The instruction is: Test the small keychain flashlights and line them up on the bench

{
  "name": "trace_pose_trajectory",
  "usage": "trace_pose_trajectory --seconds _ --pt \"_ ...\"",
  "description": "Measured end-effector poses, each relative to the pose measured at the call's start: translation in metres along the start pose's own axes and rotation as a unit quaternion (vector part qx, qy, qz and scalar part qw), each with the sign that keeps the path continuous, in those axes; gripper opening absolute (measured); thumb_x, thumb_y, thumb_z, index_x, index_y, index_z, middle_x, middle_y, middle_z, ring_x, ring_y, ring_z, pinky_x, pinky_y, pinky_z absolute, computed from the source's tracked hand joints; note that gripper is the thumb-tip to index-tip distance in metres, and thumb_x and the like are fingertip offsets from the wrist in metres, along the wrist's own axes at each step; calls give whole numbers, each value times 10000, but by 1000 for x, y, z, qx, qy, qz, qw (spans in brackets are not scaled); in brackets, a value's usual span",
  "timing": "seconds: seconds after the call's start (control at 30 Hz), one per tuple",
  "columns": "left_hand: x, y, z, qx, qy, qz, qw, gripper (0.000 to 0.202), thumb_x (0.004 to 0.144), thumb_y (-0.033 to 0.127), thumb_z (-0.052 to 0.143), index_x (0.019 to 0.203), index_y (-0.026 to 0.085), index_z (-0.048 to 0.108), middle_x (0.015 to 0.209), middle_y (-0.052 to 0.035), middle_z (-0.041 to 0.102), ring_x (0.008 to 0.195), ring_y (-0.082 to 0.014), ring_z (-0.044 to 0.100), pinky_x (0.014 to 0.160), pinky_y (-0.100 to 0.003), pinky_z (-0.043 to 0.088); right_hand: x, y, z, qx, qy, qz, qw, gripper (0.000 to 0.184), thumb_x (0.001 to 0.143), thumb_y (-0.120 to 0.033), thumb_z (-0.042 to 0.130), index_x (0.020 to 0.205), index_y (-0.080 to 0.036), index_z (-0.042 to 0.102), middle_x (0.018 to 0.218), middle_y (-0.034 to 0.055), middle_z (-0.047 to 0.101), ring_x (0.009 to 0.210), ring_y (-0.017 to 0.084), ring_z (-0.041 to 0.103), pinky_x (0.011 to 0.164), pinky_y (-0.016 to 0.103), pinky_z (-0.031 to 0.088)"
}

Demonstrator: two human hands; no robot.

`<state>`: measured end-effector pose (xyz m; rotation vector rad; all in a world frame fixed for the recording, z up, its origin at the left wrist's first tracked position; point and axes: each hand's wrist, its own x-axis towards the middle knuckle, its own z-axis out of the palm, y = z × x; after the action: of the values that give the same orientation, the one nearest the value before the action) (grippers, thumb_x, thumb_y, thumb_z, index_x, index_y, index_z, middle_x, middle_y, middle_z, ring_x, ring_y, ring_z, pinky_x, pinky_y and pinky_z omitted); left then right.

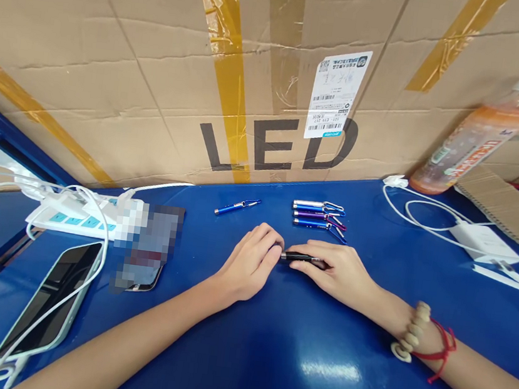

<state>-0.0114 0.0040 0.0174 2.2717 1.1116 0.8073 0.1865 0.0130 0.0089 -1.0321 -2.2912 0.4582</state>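
A small black keychain flashlight (pixel 296 258) lies between the thumb and fingers of my right hand (pixel 342 271), its silver end pointing left. My left hand (pixel 251 260) is closed right at that end, fingers curled in; what it holds, if anything, is hidden. Just beyond my right hand, a blue keychain flashlight (pixel 308 205), a purple one (pixel 308 215) and another blue one (pixel 310 224) lie side by side, their clips to the right. A separate blue keychain flashlight (pixel 229 208) rests alone beyond my left hand.
A large cardboard box (pixel 161 69) stands along the back of the blue table (pixel 239 356). On the left are a power strip (pixel 72 212), a phone (pixel 53 295), a second dark phone (pixel 150 276) and cables. On the right are an orange drink bottle (pixel 477 139) and a white charger (pixel 485 241).
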Motion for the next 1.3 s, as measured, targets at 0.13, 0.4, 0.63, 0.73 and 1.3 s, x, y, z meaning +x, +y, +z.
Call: trace_pose_trajectory --seconds 0.13,0.4,0.63,0.73,1.3 --pt "0 1 0 2 -2 -1 1000 343 957 327 192 907 159 487 945 -72 503 868 -179 470 828 -352 377 -1 1 0 2 -6 -4 1000 253 887 -411 512 996 -257 681 777 -32 650 586 72 550 542 195 386" --pt "0 1 0 1 -2 2 1000 335 955 315 198 907 158 490 945 -67 498 875 -176 462 835 -356 363 -2 0 1 5 -17 -1 1000 224 882 -411 522 965 -274 678 824 -52 660 617 65 565 561 188 392" --pt "-1 2 0 47 51 -62 996 348 965 319 184 886 177 492 921 -39 520 855 -172 458 809 -365 343 -1 -1 -2 18 -25 5 1000 230 903 -392 485 958 -269 672 904 -50 677 678 73 606 596 186 416" --pt "-1 2 0 42 60 -72 995 364 969 318 169 874 180 493 900 -34 516 854 -169 458 815 -359 343 -2 -1 -2 24 -30 4 999 220 886 -408 514 960 -278 675 905 -55 679 716 78 618 618 185 422" --pt "-1 3 1 50 58 -72 995 361 967 317 175 878 184 498 907 -29 519 848 -165 458 802 -361 343 -1 2 -3 -8 -36 -10 999 336 963 -363 358 934 -257 675 878 -53 672 805 87 628 670 197 424"
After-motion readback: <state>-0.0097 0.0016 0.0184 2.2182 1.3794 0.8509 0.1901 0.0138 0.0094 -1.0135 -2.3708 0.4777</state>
